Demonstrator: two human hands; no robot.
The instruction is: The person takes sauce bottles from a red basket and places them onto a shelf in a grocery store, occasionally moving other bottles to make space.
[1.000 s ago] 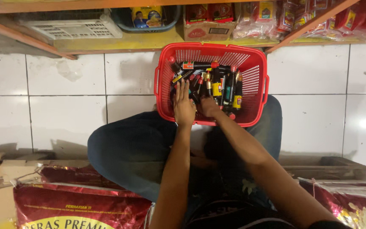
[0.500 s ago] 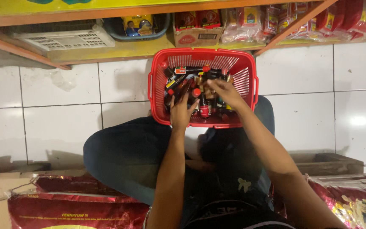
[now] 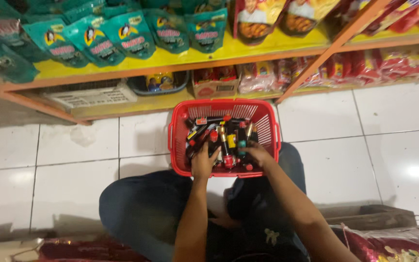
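- A red plastic basket (image 3: 267,127) sits on the white tiled floor (image 3: 364,145), just in front of the bottom edge of a yellow and orange shelf (image 3: 248,53).
- The basket is full of small dark bottles (image 3: 226,138) with red and yellow caps, lying jumbled.
- The left hand (image 3: 203,162) rests inside the basket's near left corner, fingers curled down among the bottles; whether they pinch one cannot be told.
- The right hand (image 3: 258,156) is at the near right side, fingers bent onto the bottles; its grip cannot be told either.
- Green snack packets (image 3: 122,34) hang above the shelf.
- The person's knees, in dark trousers (image 3: 141,208), flank the basket.
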